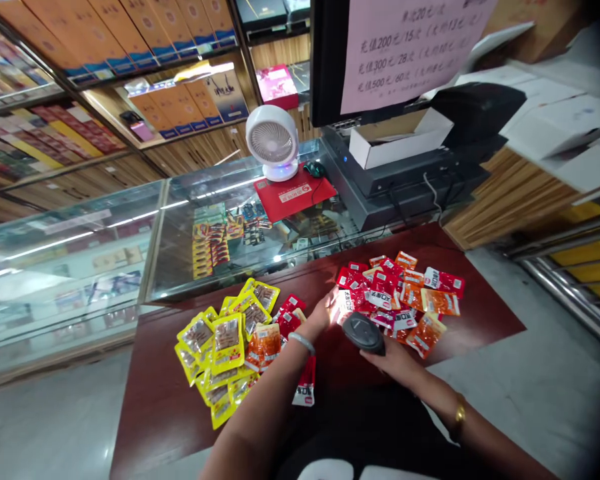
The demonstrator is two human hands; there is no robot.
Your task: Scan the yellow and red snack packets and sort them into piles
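My right hand [393, 360] is wrapped round a dark handheld barcode scanner [364, 333], its head pointing forward and left. Bright light falls on my left hand [326, 309], whose fingers are closed on the edge of a red-and-white snack packet [346, 302]. That packet is at the near left side of a loose pile of red and orange snack packets [405, 293]. Left of my left forearm lies a heap of yellow snack packets [227, 333]. Orange packets [264, 347] and red packets [290, 313] lie between heap and forearm; another red packet [306, 381] is partly behind it.
The brown tabletop [155, 407] adjoins a glass display counter [180, 267]. On the counter are a white fan [273, 141], a red mat [280, 208] with a mouse [314, 169], and a monitor [329, 67] bearing a pink price sheet. An open white box [390, 152] sits below the monitor.
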